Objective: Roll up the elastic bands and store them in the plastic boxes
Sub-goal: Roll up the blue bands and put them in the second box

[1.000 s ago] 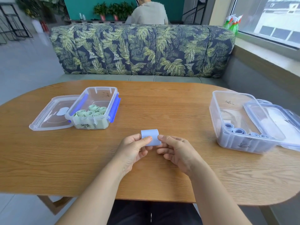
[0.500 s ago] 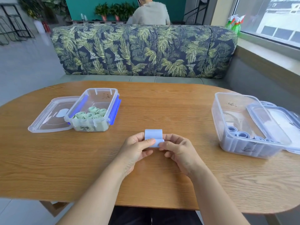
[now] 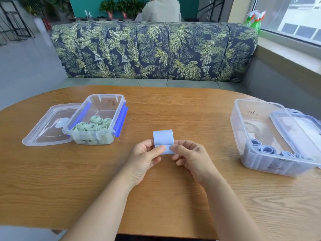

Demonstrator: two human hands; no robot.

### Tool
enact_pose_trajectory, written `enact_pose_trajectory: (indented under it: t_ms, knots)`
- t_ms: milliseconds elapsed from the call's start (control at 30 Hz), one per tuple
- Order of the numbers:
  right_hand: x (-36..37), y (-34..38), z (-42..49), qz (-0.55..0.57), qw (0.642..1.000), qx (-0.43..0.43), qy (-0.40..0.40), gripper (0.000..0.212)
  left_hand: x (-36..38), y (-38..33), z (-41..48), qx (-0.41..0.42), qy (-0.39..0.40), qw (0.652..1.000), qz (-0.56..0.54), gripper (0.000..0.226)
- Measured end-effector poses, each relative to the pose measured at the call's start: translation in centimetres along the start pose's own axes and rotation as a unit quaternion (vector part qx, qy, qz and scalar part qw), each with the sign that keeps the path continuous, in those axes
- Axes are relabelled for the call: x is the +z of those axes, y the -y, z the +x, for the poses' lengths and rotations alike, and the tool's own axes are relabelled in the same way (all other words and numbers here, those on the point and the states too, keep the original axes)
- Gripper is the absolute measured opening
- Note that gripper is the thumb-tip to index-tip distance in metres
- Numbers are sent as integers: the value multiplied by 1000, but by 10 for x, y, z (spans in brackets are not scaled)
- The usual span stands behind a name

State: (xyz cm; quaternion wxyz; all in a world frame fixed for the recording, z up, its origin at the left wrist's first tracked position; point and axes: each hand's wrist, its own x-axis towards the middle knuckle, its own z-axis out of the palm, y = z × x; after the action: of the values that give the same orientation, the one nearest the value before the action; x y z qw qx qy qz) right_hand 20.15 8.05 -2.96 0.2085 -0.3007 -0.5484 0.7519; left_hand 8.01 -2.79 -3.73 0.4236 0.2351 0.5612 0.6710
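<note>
Left hand [image 3: 145, 158], right hand [image 3: 191, 156] both pinch blue band [image 3: 163, 138], rolling step underway. Next likely: tighten coil, move to right box [image 3: 243, 122] with blue rolls.

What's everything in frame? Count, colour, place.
table: 1, wood, underneath
left box: 1, clear, table left
green rolls: 5, green, left box
left lid: 1, clear, beside left box
right box: 1, clear, table right
blue rolls: 4 visible, blue, right box
right lid: 1, clear, against right box
band: 1, blue, held mid-table
sofa: 1, leaf print, behind table
person: 1, pale top, behind sofa
left hand: 1, pinches band
right hand: 1, pinches band
</note>
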Motion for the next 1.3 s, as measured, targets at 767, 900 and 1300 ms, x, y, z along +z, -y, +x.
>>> enact_pose_trajectory:
  t_ms: [767,900,1300]
  knots:
    - [-8,-3,18,-34,998,-55,21,18,2,-5,18,12,-5,999,29,34]
    - [-3,-2,18,-42,997,-66,3,21,1,-2,16,27,7,998,54,38]
    - [-9,-3,9,-20,997,-74,31,17,1,-3,18,20,-14,998,56,15]
